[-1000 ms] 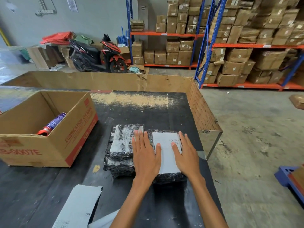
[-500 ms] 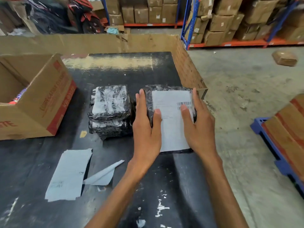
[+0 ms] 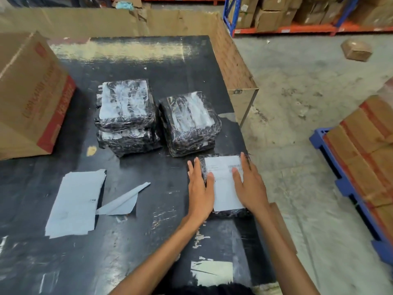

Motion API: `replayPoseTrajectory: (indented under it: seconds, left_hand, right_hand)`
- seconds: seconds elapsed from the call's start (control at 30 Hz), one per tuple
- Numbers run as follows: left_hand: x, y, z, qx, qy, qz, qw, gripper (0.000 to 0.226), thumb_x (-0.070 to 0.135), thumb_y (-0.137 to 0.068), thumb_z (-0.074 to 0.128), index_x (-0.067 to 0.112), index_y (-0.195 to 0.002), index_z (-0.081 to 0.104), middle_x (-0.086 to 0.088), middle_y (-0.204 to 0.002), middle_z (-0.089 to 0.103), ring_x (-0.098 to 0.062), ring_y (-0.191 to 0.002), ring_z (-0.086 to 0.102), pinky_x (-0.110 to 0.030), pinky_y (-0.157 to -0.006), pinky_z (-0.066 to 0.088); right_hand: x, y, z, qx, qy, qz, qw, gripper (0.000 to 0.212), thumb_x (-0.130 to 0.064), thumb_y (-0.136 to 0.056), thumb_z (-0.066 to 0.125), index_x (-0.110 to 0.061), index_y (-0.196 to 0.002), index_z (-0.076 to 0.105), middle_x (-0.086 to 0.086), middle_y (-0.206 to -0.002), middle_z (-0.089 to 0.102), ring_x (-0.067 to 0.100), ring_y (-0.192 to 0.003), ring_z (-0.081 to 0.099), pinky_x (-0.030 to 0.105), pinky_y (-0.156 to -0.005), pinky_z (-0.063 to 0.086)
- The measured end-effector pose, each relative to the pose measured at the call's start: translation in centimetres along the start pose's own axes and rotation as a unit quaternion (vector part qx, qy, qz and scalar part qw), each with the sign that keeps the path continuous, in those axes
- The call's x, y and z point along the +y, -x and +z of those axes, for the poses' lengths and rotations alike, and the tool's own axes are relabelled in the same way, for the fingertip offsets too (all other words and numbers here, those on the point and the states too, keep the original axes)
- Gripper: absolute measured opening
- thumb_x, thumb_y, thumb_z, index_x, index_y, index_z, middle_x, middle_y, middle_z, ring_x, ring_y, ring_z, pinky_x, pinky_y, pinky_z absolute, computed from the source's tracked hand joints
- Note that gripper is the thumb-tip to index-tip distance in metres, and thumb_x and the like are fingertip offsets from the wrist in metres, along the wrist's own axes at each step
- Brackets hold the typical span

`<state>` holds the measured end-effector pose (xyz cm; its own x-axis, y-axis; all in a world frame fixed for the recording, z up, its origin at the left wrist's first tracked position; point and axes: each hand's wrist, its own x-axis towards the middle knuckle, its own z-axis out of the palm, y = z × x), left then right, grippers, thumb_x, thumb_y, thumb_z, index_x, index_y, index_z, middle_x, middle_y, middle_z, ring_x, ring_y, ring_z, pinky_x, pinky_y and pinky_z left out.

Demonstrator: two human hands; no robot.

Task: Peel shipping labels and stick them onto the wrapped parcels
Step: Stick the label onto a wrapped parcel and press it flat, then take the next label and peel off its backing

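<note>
A black wrapped parcel [image 3: 223, 212] with a white shipping label [image 3: 225, 188] on top lies near the table's right edge. My left hand [image 3: 200, 188] clasps its left side and my right hand [image 3: 252, 186] its right side, both thumbs resting on the label. Behind it stands another wrapped parcel [image 3: 189, 122], and to the left of that a stack of two parcels [image 3: 125, 116]. A sheet of labels [image 3: 76, 201] and a peeled, curled backing strip [image 3: 123, 202] lie on the black table [image 3: 148, 241] to the left.
A large open cardboard box [image 3: 32, 92] sits at the left. Cardboard walls [image 3: 234, 60] fence the table's back and right side. On the floor to the right are a blue pallet [image 3: 348, 188] stacked with boxes and a loose carton [image 3: 356, 50]. Shelves of cartons stand behind.
Both hands have drawn the labelled parcel off the right-hand pile toward me, uncovering the parcel underneath. The view has tilted further down.
</note>
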<state>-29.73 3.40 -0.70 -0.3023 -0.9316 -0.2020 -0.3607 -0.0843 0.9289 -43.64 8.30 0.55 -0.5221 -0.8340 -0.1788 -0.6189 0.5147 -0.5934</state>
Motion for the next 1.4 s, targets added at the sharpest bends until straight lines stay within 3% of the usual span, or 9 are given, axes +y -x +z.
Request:
replayPoseTrajectory:
  seconds: [0.1, 0.2, 0.37, 0.6, 0.7, 1.0, 1.2, 1.3, 1.4]
  left_hand:
    - [0.1, 0.7, -1.9, -0.015, 0.000, 0.005, 1.000, 0.063, 0.035, -0.108, 0.041, 0.031, -0.162, 0.008, 0.014, -0.168, -0.004, -0.014, -0.158, 0.002, -0.045, -0.128, 0.012]
    - [-0.2, 2.3, -6.3, 0.036, -0.012, 0.031, 0.999, 0.057, 0.022, -0.106, 0.047, 0.032, -0.158, 0.025, 0.017, -0.163, 0.015, -0.007, -0.155, 0.018, -0.032, -0.126, 0.016]
    - [-3.0, 5.2, -17.8, 0.234, -0.063, 0.024, 0.970, 0.053, 0.025, -0.096, 0.048, 0.021, -0.148, 0.047, 0.007, -0.144, 0.053, -0.006, -0.131, 0.047, 0.003, -0.101, 0.025]
    - [-9.5, 4.8, -27.2, 0.354, -0.296, -0.135, 0.877, 0.040, 0.019, -0.089, 0.053, 0.002, -0.125, 0.061, -0.022, -0.119, 0.061, -0.040, -0.110, 0.049, -0.047, -0.089, 0.043]
    - [-9.8, 4.4, -27.8, 0.332, -0.314, -0.192, 0.869, 0.026, 0.023, -0.090, 0.063, 0.005, -0.108, 0.066, -0.019, -0.110, 0.058, -0.040, -0.112, 0.049, -0.047, -0.088, 0.043]
    - [-9.8, 4.8, -28.1, 0.341, -0.306, -0.192, 0.868, 0.071, 0.045, -0.086, 0.073, 0.011, -0.143, 0.049, -0.013, -0.130, 0.057, -0.033, -0.125, 0.048, -0.041, -0.096, 0.041]
    - [-5.0, 6.1, -29.9, 0.400, -0.297, -0.025, 0.867, 0.123, 0.050, -0.064, 0.089, 0.019, -0.160, 0.019, -0.019, -0.146, 0.040, -0.037, -0.132, 0.037, -0.047, -0.104, 0.035]
    - [-0.5, 7.5, -31.4, 0.372, -0.398, 0.062, 0.837, 0.099, 0.051, -0.063, 0.085, 0.027, -0.150, 0.043, -0.011, -0.145, 0.042, -0.032, -0.134, 0.036, -0.044, -0.108, 0.030]
    - [3.3, 8.1, -32.0, 0.300, -0.432, 0.104, 0.844, 0.035, 0.040, -0.067, 0.088, 0.028, -0.095, 0.072, 0.008, -0.097, 0.063, -0.022, -0.101, 0.056, -0.031, -0.088, 0.032]
  right_hand:
    - [-1.3, 0.2, 0.4, 0.049, 0.099, 0.022, 0.994, 0.060, -0.035, -0.106, 0.038, -0.021, -0.161, 0.017, 0.019, -0.169, 0.006, 0.037, -0.157, 0.000, 0.058, -0.124, 0.005]
    - [-5.3, 1.0, 1.9, 0.152, 0.038, -0.080, 0.984, 0.052, -0.020, -0.097, 0.060, -0.016, -0.147, 0.049, 0.019, -0.161, 0.033, 0.039, -0.150, 0.026, 0.054, -0.120, 0.024]
    - [-15.4, 3.2, 8.4, -0.002, -0.023, -0.237, 0.971, 0.031, -0.027, -0.095, 0.060, -0.026, -0.125, 0.066, -0.006, -0.122, 0.067, 0.021, -0.116, 0.056, 0.042, -0.099, 0.044]
    - [-24.5, 4.1, 18.2, -0.149, 0.106, -0.230, 0.956, 0.044, -0.057, -0.094, 0.050, -0.021, -0.087, 0.074, -0.004, -0.090, 0.079, 0.021, -0.097, 0.069, 0.038, -0.083, 0.029]
    - [-25.8, 4.0, 19.9, -0.137, 0.122, -0.219, 0.958, 0.050, -0.064, -0.088, 0.053, -0.019, -0.078, 0.072, -0.002, -0.082, 0.077, 0.023, -0.089, 0.070, 0.039, -0.081, 0.030]
    - [-26.1, 4.2, 19.9, -0.154, -0.089, -0.186, 0.966, 0.009, -0.028, -0.083, 0.073, -0.028, -0.082, 0.064, -0.010, -0.084, 0.072, 0.016, -0.081, 0.068, 0.035, -0.086, 0.047]
    - [-27.5, 4.3, 16.1, -0.221, -0.243, -0.277, 0.903, 0.007, -0.022, -0.087, 0.073, -0.025, -0.086, 0.067, -0.009, -0.072, 0.069, 0.001, -0.066, 0.060, 0.022, -0.069, 0.049]
    - [-28.8, 3.5, 12.2, -0.225, -0.164, -0.367, 0.888, 0.009, -0.041, -0.085, 0.069, -0.038, -0.093, 0.070, -0.011, -0.078, 0.072, 0.006, -0.078, 0.066, 0.038, -0.086, 0.053]
    - [-29.6, 3.3, 7.7, -0.213, -0.088, -0.439, 0.868, 0.016, -0.050, -0.083, 0.067, -0.042, -0.097, 0.070, -0.017, -0.090, 0.077, 0.003, -0.093, 0.069, 0.048, -0.102, 0.043]
